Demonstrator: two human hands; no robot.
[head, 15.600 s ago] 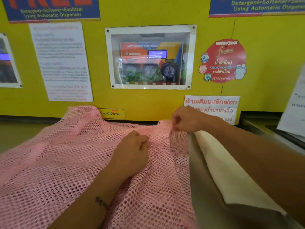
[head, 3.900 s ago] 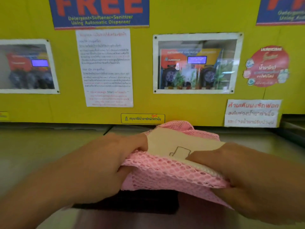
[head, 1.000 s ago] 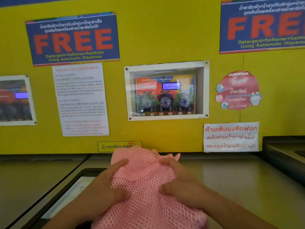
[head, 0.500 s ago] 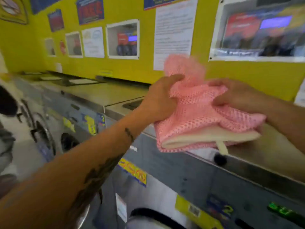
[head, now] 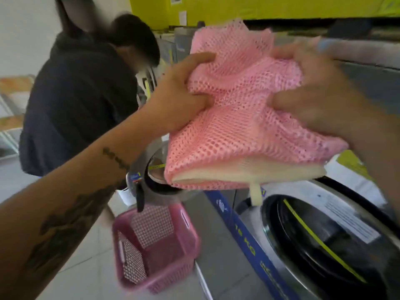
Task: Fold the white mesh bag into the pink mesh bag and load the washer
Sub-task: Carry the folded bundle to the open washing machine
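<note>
Pink mesh bag (head: 242,118), coarse open weave, wrapping cream white mesh bag (head: 249,175); left hand (head: 181,98) and right hand (head: 320,102) both clutch it above round washer door (head: 324,241); pink lattice basket (head: 155,245) on floor, left.

The pink open-weave mesh laundry bag (head: 242,118) is bunched into a thick, crumpled bundle, raised in the air between my two hands, its top edge ruffled and standing up. Folded inside it lies the cream-white fine-mesh bag (head: 244,175), showing as a flat pale layer along the bundle's lower open edge, with a short white tab hanging straight down from it. Below and to the right of the bundle stands the grey front-loading washer (head: 249,215) with its round glass door and dark rubber rim; whether the door is latched I cannot tell. The bundle is well above the door, not touching it.
</note>
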